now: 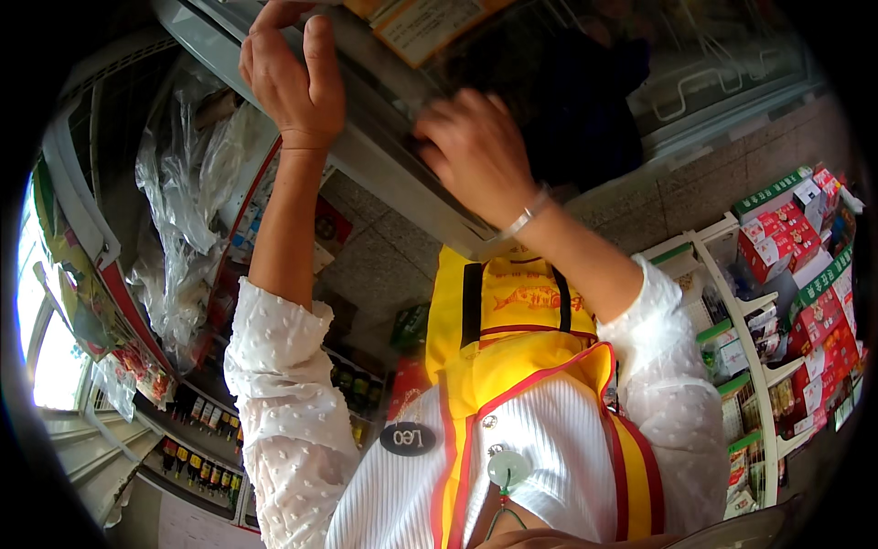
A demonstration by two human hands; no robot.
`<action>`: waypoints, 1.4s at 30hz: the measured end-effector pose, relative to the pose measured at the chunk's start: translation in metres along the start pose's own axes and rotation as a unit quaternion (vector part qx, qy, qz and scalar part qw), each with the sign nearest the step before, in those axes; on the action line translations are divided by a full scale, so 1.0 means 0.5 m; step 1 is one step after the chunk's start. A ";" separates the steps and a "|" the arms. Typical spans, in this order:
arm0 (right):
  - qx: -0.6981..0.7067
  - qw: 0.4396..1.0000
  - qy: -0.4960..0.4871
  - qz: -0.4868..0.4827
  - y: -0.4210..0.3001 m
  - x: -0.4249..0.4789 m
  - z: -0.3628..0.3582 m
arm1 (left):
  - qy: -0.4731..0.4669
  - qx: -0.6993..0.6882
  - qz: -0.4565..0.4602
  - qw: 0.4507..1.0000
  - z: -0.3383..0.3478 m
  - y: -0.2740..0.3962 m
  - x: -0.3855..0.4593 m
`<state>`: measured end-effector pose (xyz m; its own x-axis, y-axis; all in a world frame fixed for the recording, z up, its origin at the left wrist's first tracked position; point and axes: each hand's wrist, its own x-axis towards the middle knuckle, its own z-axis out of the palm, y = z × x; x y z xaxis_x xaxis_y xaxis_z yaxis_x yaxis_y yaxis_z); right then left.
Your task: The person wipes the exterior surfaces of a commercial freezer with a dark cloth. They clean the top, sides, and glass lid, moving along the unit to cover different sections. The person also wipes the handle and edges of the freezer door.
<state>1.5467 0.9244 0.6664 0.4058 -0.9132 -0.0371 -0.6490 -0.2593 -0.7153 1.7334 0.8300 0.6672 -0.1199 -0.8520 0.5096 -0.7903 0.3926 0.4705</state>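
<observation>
My left hand (295,82) is raised at the top left, over the grey frame (384,151) of what looks like a glass-topped display case. Its thumb points up and its fingers are bent, partly cut off by the top edge. My right hand (477,154), with a silver bracelet (527,216) at the wrist, is motion-blurred above the frame and dark glass (693,82). Its fingers are curled, and whether they hold anything is unclear. An orange-edged sheet with writing (429,31) lies beyond them at the top.
Clear plastic bags (185,206) hang at left beside a red-edged shelf. Below are shelves of bottles (199,473). White shelving (744,343) with red boxes (778,237) stands at right. A yellow apron (514,295) hangs from my front, near the frame's corner. Floor tiles (384,240) show between.
</observation>
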 end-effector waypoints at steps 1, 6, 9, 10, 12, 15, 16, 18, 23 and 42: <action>0.009 0.999 0.035 -0.012 -0.006 0.033 0.007 | 0.008 0.001 -0.009 1.000 -0.001 -0.001 -0.002; -0.003 0.991 0.118 -0.057 -0.016 0.186 0.033 | 0.023 0.058 -0.011 0.998 0.000 -0.009 -0.007; 0.067 0.986 0.140 -0.067 -0.007 0.171 0.045 | 0.019 0.058 -0.020 0.998 -0.002 -0.006 -0.005; 0.119 0.981 0.138 -0.068 0.002 0.150 0.050 | 0.021 0.062 -0.026 0.998 -0.004 -0.008 -0.008; 0.255 0.957 0.125 -0.063 0.017 0.098 0.047 | 0.026 0.054 -0.025 0.998 0.001 -0.010 -0.006; 0.252 0.960 0.102 -0.058 0.028 -0.003 0.041 | 0.026 0.040 -0.020 0.999 0.000 -0.003 -0.009; 0.254 0.963 0.077 -0.047 0.033 -0.035 0.032 | 0.023 0.041 -0.018 0.999 -0.001 -0.003 -0.007; 0.257 0.966 0.028 -0.025 0.039 -0.089 0.008 | 0.019 0.037 -0.021 0.999 -0.002 -0.003 -0.005; 0.369 0.924 -0.021 0.102 0.028 -0.126 -0.019 | 0.010 0.022 -0.014 1.000 0.002 -0.004 -0.006; 0.266 0.962 0.034 -0.051 0.026 -0.026 0.032 | 0.017 -0.022 0.007 1.000 0.005 -0.005 0.004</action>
<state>1.5433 0.9381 0.6463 0.3953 -0.9145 0.0859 -0.1795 -0.1686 -0.9692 1.7339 0.8265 0.6653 -0.1107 -0.8344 0.5399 -0.7612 0.4204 0.4937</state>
